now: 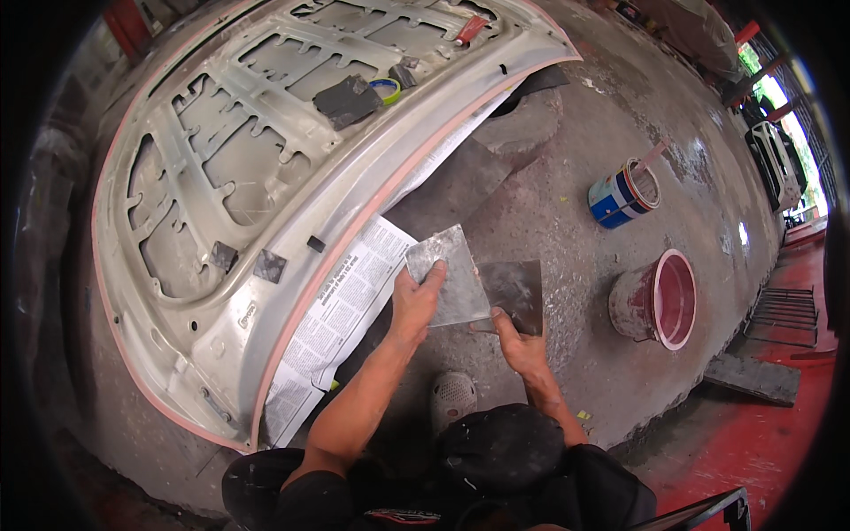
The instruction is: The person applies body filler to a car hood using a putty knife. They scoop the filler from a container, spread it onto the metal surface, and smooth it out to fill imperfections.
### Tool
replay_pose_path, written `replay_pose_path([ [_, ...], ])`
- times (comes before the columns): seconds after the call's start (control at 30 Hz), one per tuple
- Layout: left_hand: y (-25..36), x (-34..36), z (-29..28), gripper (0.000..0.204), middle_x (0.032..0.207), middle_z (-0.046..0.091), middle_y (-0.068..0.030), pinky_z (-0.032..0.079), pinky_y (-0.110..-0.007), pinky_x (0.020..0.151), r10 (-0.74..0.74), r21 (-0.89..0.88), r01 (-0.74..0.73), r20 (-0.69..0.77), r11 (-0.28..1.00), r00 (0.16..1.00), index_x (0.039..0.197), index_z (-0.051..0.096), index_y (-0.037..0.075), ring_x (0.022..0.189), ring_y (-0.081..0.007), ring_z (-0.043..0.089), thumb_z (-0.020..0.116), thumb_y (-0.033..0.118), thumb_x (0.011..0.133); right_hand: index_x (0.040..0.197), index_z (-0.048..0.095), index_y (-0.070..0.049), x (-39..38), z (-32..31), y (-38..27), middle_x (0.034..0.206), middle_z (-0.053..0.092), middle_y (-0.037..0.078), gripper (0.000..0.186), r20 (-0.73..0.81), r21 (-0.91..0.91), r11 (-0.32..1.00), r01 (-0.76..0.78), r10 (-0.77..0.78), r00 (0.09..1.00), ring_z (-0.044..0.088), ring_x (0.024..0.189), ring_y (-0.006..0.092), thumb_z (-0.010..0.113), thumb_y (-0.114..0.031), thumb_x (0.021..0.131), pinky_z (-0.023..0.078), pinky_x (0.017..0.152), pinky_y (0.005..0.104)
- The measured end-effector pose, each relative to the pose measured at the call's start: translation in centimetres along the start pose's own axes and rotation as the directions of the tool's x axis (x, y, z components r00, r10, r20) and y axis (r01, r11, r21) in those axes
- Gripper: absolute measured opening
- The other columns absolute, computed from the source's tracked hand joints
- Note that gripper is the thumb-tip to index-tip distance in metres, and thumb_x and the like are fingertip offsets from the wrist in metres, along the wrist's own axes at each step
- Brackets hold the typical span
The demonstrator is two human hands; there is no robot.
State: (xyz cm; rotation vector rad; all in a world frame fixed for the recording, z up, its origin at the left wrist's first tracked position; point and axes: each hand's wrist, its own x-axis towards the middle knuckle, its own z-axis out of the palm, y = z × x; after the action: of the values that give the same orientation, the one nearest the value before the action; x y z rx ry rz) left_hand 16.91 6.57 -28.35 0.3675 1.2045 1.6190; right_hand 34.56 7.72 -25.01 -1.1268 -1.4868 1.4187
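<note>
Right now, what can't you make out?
All in the head view:
Left hand: most fingers, behind the light grey sheet.
Right hand: most fingers, behind the dark sheet.
Dark sheet: its left edge, behind the light grey sheet.
Car panel: far side, cut by the picture's top edge.

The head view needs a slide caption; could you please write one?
Left hand holding a light grey sheet, right hand a darker sheet, beside a pale car panel.

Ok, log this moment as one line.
left hand: holds pale grey sheet | right hand: holds dark sheet | nearby: car panel, newspaper, bucket
</note>
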Motion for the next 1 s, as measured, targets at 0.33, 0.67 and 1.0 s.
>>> replay_pose_path([
  [0.33, 1.5, 0.9, -1.2, 0.039, 0.11, 0.064, -0.0097, 0.047, -0.032, 0.091, 0.131, 0.197, -0.163, 0.168, 0.967, 0.977, 0.12, 0.055, -0.004, 0.1, -0.0174, 0.06, 0.068, 0.019, 0.09, 0.127, 0.052, -0.001, -0.8, 0.0, 0.2, 0.105, 0.062, 0.006, 0.034, 0.158, -0.087, 0.989, -0.12, 0.132, 0.979, 0.057, 0.093, 0.0127, 0.057, -0.006, 0.094, 0.049, 0.077, 0.029],
  [0.67, 1.6, 0.6, -1.3, 0.039, 0.109, 0.065, -0.0109, 0.048, -0.032, 0.09, 0.088, 0.213, -0.148, 0.266, 0.966, 0.96, 0.119, 0.057, -0.005, 0.1, -0.0184, 0.06, 0.067, 0.02, 0.09, 0.125, 0.055, 0.0, -0.7, 0.1, -1.7, 0.111, 0.063, 0.006, 0.039, 0.205, -0.164, 0.97, -0.179, 0.211, 0.956, 0.056, 0.105, 0.0157, 0.063, -0.007, 0.088, 0.044, 0.092, 0.0312],
  [1.0, 4.5, -0.9, -0.5, 0.045, 0.109, 0.066, -0.0161, 0.046, -0.034, 0.09, 0.05, 0.507, -0.259, 0.389, 0.822, 0.92, 0.12, 0.059, -0.002, 0.102, -0.0257, 0.062, 0.067, 0.028, 0.088, 0.127, 0.053, 0.0, -1.5, -0.7, -0.6, 0.113, 0.063, 0.006, 0.043, 0.333, -0.153, 0.947, -0.281, 0.318, 0.888, 0.056, 0.106, 0.015, 0.064, -0.007, 0.085, 0.045, 0.091, 0.0325],
])
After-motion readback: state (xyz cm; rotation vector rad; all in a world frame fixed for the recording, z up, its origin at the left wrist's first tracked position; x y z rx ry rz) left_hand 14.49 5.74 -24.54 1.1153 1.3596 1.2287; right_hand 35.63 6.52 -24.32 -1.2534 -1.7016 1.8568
